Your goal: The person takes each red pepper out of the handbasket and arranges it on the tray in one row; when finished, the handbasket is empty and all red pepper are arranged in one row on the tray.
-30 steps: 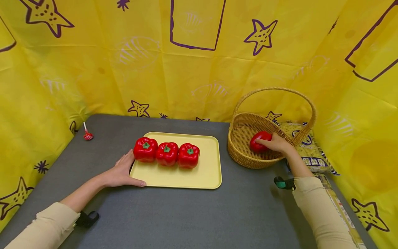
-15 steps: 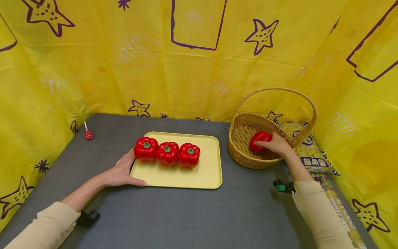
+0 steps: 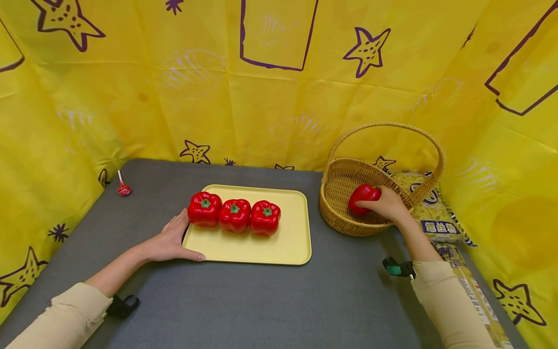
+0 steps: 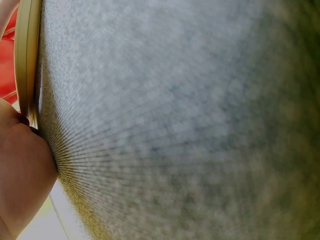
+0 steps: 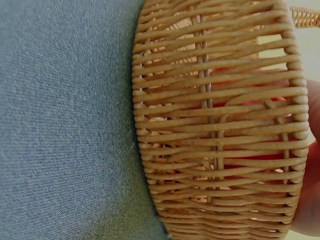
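In the head view, three red bell peppers (image 3: 235, 215) with green stems stand in a row on a pale yellow tray (image 3: 279, 249). My left hand (image 3: 167, 242) lies at the tray's left end, fingers spread along the side and thumb at the front corner. Over on the right, my right hand (image 3: 388, 203) grips another red bell pepper (image 3: 363, 198) inside a wicker basket (image 3: 344, 224). That pepper lies tilted, its stem end towards my fingers. From the right wrist, the basket wall (image 5: 220, 125) covers most of the pepper, and red shows through the weave.
The basket's tall handle (image 3: 388, 124) arches above the right hand. Yellow printed packets (image 3: 436, 208) lie right of the basket. A lollipop (image 3: 124, 189) rests at the table's far left. Yellow patterned cloth (image 3: 279, 106) hangs around the grey table (image 3: 270, 305).
The bell pepper in the basket has turned in my right hand, so its stem end now shows. My left hand and the tray with its peppers keep their places.
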Available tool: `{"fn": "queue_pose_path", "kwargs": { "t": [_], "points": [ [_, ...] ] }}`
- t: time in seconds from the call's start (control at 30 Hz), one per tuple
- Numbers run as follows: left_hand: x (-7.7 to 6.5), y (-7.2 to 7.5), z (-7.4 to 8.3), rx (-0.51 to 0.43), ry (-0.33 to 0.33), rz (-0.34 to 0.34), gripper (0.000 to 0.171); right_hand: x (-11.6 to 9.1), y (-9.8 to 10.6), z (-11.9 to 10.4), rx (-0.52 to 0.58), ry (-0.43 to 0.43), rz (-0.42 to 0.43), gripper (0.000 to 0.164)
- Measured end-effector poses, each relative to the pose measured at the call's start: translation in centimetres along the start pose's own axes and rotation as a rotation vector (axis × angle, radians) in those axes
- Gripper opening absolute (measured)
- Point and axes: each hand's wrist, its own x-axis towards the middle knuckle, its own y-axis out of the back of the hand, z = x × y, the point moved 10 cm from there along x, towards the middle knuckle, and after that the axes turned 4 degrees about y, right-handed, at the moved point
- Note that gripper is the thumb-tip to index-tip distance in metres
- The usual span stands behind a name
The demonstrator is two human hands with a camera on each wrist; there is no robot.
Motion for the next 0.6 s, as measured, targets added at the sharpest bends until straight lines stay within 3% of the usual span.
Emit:
{"fn": "queue_pose_path", "kwargs": {
  "t": [0.6],
  "points": [
    [0.1, 0.0, 0.1, -0.001, -0.008, -0.004, 0.122, -1.6, 0.9, -3.5, 0.037, 0.088, 0.079, 0.084]
  ]
}}
